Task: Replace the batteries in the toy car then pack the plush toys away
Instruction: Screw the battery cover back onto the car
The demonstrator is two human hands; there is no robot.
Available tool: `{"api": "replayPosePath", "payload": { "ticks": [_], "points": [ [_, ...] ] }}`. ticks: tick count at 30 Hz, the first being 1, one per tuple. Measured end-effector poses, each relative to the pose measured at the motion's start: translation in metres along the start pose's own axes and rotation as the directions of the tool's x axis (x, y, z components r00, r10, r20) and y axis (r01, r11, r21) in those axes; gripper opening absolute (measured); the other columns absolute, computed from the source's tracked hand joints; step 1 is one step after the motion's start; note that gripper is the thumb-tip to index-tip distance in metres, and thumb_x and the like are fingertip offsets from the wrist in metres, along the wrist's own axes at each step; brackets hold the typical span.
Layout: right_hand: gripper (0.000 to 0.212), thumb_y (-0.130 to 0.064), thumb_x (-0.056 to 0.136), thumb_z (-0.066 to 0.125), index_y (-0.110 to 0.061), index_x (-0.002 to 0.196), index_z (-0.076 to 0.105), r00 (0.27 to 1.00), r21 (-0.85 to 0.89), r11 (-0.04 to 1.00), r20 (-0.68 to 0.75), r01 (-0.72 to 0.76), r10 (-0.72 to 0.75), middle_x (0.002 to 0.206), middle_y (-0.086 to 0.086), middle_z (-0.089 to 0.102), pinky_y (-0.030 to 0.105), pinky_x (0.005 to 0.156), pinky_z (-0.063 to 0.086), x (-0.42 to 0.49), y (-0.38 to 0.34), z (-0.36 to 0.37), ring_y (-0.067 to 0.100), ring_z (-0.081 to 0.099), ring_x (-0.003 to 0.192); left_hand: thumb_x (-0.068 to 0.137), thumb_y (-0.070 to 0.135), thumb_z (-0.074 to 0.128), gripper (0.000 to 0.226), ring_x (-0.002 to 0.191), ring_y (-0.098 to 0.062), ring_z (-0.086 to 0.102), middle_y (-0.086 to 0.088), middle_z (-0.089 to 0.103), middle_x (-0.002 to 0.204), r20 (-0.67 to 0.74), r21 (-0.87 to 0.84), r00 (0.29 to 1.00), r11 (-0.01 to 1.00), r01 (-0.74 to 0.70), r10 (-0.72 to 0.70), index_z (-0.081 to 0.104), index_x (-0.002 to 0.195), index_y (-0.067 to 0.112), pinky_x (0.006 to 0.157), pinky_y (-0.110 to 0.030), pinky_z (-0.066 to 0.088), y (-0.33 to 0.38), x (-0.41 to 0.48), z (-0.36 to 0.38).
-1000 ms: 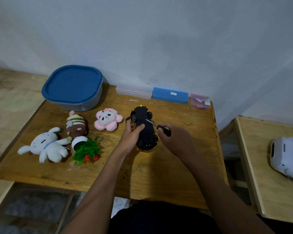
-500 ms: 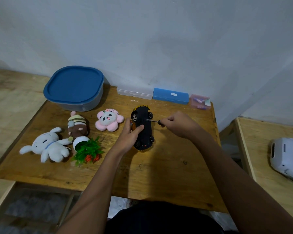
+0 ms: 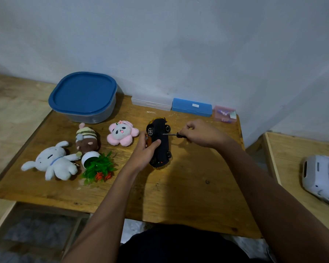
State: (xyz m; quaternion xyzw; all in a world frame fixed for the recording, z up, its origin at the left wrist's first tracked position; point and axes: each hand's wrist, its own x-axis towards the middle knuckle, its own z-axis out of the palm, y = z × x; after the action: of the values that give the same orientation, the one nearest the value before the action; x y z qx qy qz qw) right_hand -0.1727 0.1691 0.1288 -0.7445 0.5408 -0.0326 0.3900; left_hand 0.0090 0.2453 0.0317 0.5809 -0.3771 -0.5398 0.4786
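A left hand (image 3: 144, 151) clamps the upturned car (image 3: 159, 142) while the right hand (image 3: 199, 132), closed on a screwdriver (image 3: 172, 134), works its underside. Battery cover likely comes next; plush toys wait.

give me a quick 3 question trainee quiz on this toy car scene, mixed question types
1. True or false: the toy car lies underside up on the table.
2. Which tool does the right hand hold? A) pliers B) screwdriver C) scissors
3. Fill in: the lid on the container is ____ in colour.

Key:
1. True: the left hand steadies it, wheels up.
2. B, tip set against the car's underside.
3. Blue, and it is shut on the container.
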Motion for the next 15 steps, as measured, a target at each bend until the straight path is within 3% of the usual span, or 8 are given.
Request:
{"api": "replayPosePath", "payload": {
  "ticks": [5,9,11,15],
  "points": [
    [0.018,-0.038,0.088,0.064,-0.021,0.094,0.062,1.0,-0.044,0.999,-0.012,0.002,-0.003,0.085,-0.006,0.061,0.024,0.058,0.036,0.0,-0.008,-0.009,0.008,0.054,0.077,0.098,0.022,0.056,0.041,0.116,-0.018,0.06,-0.001,0.058,0.13,-0.012,-0.004,1.0,1.0,-0.009,0.009,0.041,0.136,0.025,0.095,-0.035,0.053,0.004,0.002,0.001],
    [0.03,-0.042,0.095,0.055,-0.015,0.089,0.067,0.997,-0.09,0.994,-0.05,0.054,-0.058,0.08,0.006,0.069,0.024,0.052,0.034,-0.003,-0.014,-0.009,0.009,0.05,0.061,0.098,0.023,0.056,0.04,0.114,-0.017,0.061,0.0,0.058,0.13,-0.019,0.004,1.0,1.0,-0.013,0.013,0.041,0.136,0.026,0.087,-0.029,0.054,0.005,0.001,0.0],
    [0.032,-0.044,0.096,0.053,-0.015,0.091,0.065,0.997,-0.142,0.988,-0.047,0.06,-0.067,0.082,0.007,0.069,0.025,0.053,0.036,-0.003,-0.015,-0.008,0.012,0.054,0.066,0.099,0.022,0.055,0.04,0.113,-0.015,0.06,0.0,0.058,0.129,-0.03,0.001,0.999,1.0,-0.021,0.021,0.041,0.136,0.026,0.081,-0.024,0.052,0.006,0.001,-0.001],
    [0.021,-0.038,0.088,0.065,-0.021,0.097,0.056,0.998,-0.198,0.978,0.023,0.062,-0.059,0.087,-0.003,0.06,0.025,0.059,0.041,-0.004,-0.016,-0.008,0.011,0.055,0.079,0.099,0.022,0.056,0.039,0.111,-0.014,0.061,-0.001,0.058,0.129,-0.026,-0.007,0.999,1.0,-0.023,0.022,0.042,0.135,0.025,0.081,-0.023,0.053,0.006,0.002,-0.002]
  ]
}}
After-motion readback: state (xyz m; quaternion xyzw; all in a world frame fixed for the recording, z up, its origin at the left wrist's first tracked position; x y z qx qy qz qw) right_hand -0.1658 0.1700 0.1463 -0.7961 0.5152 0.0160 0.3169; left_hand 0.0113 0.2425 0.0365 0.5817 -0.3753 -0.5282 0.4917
